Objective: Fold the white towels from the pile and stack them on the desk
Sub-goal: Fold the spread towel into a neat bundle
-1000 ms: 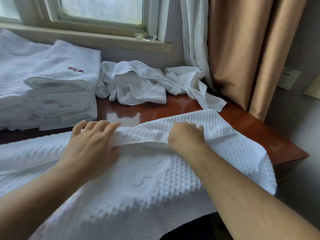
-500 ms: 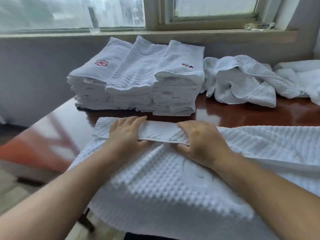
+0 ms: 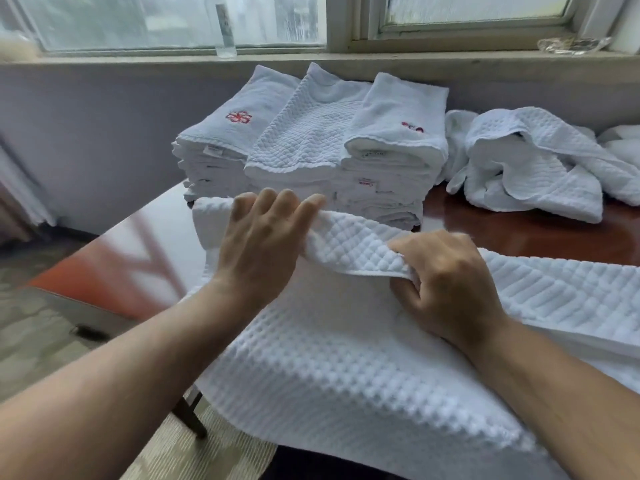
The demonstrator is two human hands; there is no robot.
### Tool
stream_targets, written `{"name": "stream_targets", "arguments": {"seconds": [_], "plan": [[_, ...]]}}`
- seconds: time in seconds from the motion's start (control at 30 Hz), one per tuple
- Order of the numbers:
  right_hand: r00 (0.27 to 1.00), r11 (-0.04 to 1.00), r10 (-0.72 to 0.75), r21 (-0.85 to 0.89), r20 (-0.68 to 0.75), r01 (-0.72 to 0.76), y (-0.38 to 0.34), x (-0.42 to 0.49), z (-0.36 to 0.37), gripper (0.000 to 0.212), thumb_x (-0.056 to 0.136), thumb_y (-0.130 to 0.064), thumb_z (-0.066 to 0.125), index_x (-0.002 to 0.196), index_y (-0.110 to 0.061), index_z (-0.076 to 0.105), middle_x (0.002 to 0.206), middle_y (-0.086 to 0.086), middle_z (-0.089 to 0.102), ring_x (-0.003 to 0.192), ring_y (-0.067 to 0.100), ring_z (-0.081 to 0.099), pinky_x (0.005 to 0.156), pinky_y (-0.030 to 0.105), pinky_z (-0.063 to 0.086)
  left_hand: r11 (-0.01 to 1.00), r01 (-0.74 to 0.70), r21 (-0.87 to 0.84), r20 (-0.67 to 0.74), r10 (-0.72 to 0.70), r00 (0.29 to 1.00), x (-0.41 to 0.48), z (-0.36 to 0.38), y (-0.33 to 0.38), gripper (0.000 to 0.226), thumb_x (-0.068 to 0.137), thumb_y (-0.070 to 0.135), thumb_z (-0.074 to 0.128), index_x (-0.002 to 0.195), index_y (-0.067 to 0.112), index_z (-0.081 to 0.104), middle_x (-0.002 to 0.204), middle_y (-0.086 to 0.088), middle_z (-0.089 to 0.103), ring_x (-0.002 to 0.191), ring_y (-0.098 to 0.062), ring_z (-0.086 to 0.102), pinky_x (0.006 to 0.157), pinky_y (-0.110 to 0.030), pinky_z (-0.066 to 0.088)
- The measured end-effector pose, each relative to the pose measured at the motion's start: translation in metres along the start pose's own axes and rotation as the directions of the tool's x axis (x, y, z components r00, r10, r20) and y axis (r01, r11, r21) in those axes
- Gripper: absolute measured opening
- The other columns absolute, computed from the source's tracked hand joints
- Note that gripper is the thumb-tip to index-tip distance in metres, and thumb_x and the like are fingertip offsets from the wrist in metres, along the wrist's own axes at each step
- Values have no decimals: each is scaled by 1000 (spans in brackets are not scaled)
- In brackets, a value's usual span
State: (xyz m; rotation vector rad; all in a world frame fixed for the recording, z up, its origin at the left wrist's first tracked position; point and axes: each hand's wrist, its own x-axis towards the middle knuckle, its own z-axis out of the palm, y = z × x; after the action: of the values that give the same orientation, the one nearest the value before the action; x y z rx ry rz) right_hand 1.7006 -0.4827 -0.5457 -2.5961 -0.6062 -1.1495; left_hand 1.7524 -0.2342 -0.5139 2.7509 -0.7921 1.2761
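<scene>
white bumpy cloth fills the near part of the view: one big towel [image 3: 346,375] lies spread on the shiny brown desk [image 3: 519,233] and hangs off the near edge. the left hand [image 3: 258,251] grips the far edge of the towel, fingers curled over the top of it. the right hand [image 3: 446,285] pinches the same folded edge just beside it, fingers tucked under the cloth, and the edge is lifted a little between the two hands.

behind the hands, against the wall, stand three stacks of folded towels [image 3: 311,157] side by side, touching each other. the top towel on the left stack has a red flower mark [image 3: 239,117] sewn on it. the top towel on the right stack has a small red mark [image 3: 412,127], too small to read. little white tags [image 3: 369,184] stick out of the right stack; one has red letters, but they are too blurry to read.

to the right of the stacks lies a loose pile of unfolded towels [image 3: 533,174] on the desk. a clear bottle [image 3: 225,29] stands on the window sill above.
</scene>
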Motion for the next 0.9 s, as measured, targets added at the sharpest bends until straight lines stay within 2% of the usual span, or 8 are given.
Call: {"name": "stream_targets", "arguments": {"seconds": [0.17,0.3,0.37,0.5,0.57,0.7,0.8,0.9], "plan": [[964,970,-242,54,108,238,-15,3,-12,16,77,-17,54,77,-8,67,64,4,59,54,31,55,51,33,42,959,271,-85,258,-241,936,-45,-23,-13,43,74,9,62,113,23,72,112,3,71,107,-27,63,98,-44,33],[897,956,-292,115,333,269,-28,5,-15,22,80,-30,47,65,-13,52,60,0,53,50,27,48,46,30,36,926,327,-191,403,-230,886,-69,-30,-10,35,74,18,52,95,29,77,111,10,74,111,-23,65,101,-43,38],[875,966,-258,96,409,240,-36,3,-15,26,83,-33,48,71,-14,59,67,0,55,58,24,51,51,32,41,928,314,-200,420,-209,883,-77,-32,-12,36,74,21,54,101,29,76,115,10,73,113,-24,65,101,-44,42],[848,994,-75,-25,524,103,-42,-4,-16,29,83,-34,71,106,-16,73,97,5,69,89,30,64,78,43,50,959,274,-68,432,-219,875,-79,-35,-25,49,77,12,64,125,23,69,129,3,67,126,-28,57,109,-52,38],[815,995,-5,-77,579,60,-43,-3,-16,29,90,-35,64,115,-22,70,110,-2,70,104,27,63,89,43,45,965,260,-31,426,-222,877,-77,-39,-34,56,74,0,62,125,23,69,128,1,68,125,-28,58,110,-50,35],[766,995,-72,-6,639,98,-46,-2,-14,35,96,-35,56,128,-24,66,123,-2,67,116,24,61,96,44,47,958,230,-173,584,-88,807,-73,-48,-46,79,67,-9,49,128,38,66,138,16,61,129,-13,53,108,-33,35],[695,995,-64,-10,716,102,-49,0,-14,55,99,-51,33,141,-24,56,135,1,60,125,24,56,100,42,47,920,336,-203,703,-102,704,-77,-52,-49,81,74,1,44,141,47,51,152,25,42,140,-4,37,114,-26,30],[660,997,-28,-23,751,69,-52,-1,-12,82,89,-64,4,151,-28,43,154,3,46,141,24,42,112,41,37,897,366,-249,726,-77,683,-79,-51,-43,75,76,30,39,150,45,37,160,18,30,148,-5,24,122,-26,17]]}}
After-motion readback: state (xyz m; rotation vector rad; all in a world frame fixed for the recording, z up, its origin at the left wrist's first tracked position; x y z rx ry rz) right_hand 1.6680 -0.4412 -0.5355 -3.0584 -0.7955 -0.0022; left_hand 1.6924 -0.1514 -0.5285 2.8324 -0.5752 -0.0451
